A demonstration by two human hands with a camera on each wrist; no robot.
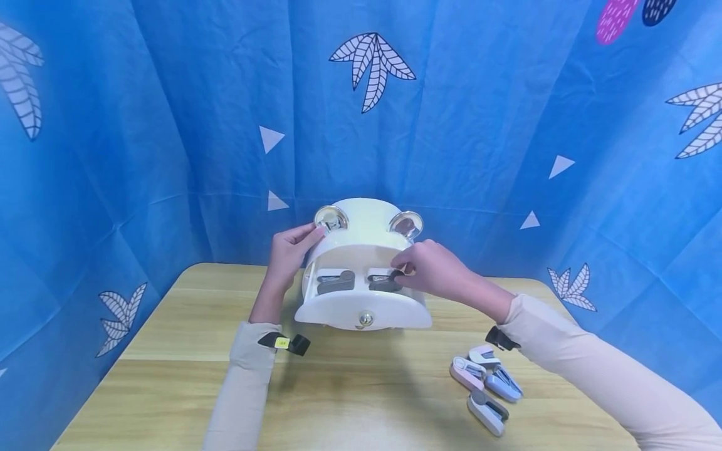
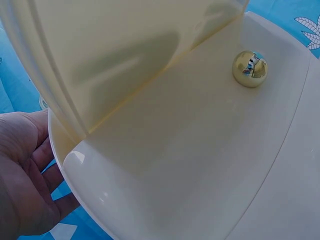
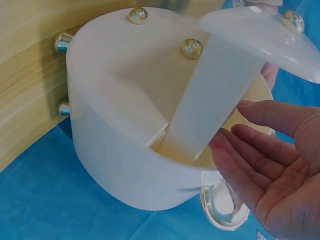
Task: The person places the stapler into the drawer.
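Note:
In the head view a white rounded box [image 1: 366, 216] with two shiny ear-like discs stands on the table, its curved drawer [image 1: 338, 311] pulled out. Two small grey-and-white staplers lie side by side in the drawer, a left stapler [image 1: 335, 285] and a right stapler [image 1: 383, 283]. My right hand [image 1: 434, 266] reaches over the drawer's right side, thumb and fingers pinching the end of the right stapler. In the right wrist view the drawer wall hides that stapler and some fingertips. My left hand [image 1: 286, 255] grips the box's left side by the ear disc [image 1: 330, 218].
Several small staplers lie in a cluster on the table at the right, among them a pink stapler [image 1: 467, 374], a blue stapler [image 1: 504, 383] and a grey-and-white stapler [image 1: 487, 412]. A blue patterned curtain [image 1: 237, 125] hangs behind and beside the wooden table [image 1: 186, 351].

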